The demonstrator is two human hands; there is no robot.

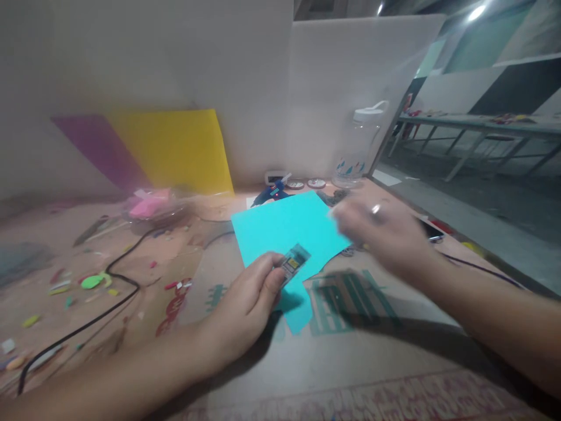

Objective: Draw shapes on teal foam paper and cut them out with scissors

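Observation:
My left hand (249,298) pinches a small clear packet (294,262) with a dark and yellow printed label between thumb and fingers. It is above a turquoise sheet of paper (280,225), whose lower right side has an irregular cut edge and a strip reaching toward me. My right hand (377,228) is raised at the sheet's right edge, smeared by motion. Its fingers look curled together, and something shiny shows near the knuckles. Whatever they hold, if anything, I cannot make out.
Behind the sheet lies a dark blue glue gun (274,192). A clear bottle (356,146) stands at the back right, a phone (432,230) farther right. Yellow card (175,152) leans on the white partition. A black cable (127,280) crosses the scrap-strewn left side.

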